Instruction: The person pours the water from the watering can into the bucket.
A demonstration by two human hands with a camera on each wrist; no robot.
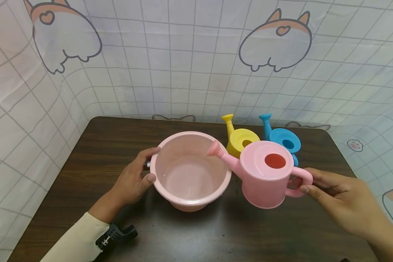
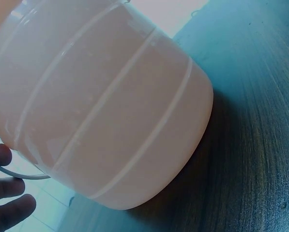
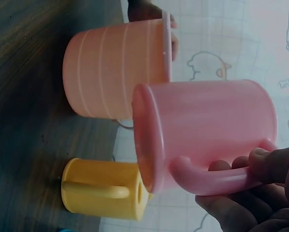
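A pale pink bucket [image 1: 190, 201] stands on the dark wooden table. My left hand [image 1: 131, 182] grips its left rim, thumb and forefinger on the edge; in the left wrist view the fingers [image 2: 11, 212] show beside the bucket's thin handle [image 2: 28, 177]. My right hand [image 1: 344, 196] holds a pink watering can [image 1: 263, 189] by its looped handle [image 1: 304, 176]. The can hangs above the table, its underside visible in the right wrist view. Its spout points left, and the sprinkler head [image 1: 214, 148] overlaps the bucket's right rim from above.
Behind the pink can stand a yellow watering can [image 1: 239, 140] and a blue watering can [image 1: 285, 140], close together. The wooden table [image 1: 111, 134] ends at the back against a white cloth [image 1: 190, 72] with grid lines and cartoon drawings. A dark strap [image 1: 114, 235] sits on my left wrist.
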